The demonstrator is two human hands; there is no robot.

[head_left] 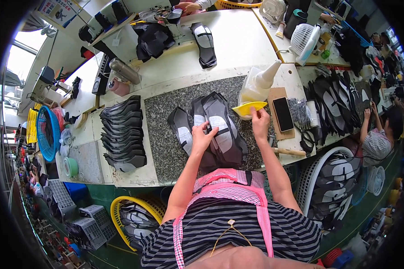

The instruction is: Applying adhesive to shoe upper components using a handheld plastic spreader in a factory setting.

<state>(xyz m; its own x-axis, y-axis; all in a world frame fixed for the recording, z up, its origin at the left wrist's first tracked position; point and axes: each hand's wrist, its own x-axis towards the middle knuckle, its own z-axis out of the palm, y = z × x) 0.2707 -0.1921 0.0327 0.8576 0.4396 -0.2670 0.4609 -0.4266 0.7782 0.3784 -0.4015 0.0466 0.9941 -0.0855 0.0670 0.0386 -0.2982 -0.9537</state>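
Observation:
A pile of black and grey shoe upper pieces [224,143] lies on the speckled stone slab [159,157] in front of me. My left hand [203,138] rests on the pile, thumb and forefinger curled at the edge of a top piece. Another upper piece [180,127] lies to its left, partly against the pile. My right hand [260,123] pinches a curved yellow piece [244,109] that looks like a scraper or shallow dish. Just behind it stands a whitish glue bottle [256,85] with a long cone nozzle; the yellow piece hides its base.
A neat overlapping row of upper pieces [123,134] lies left. Right are a phone [283,114], scissors [307,140] and a wooden-handled tool [289,152]. Baskets of pieces, one yellow [116,213] and one white [306,184], flank me below the table. A co-worker [381,141] sits far right.

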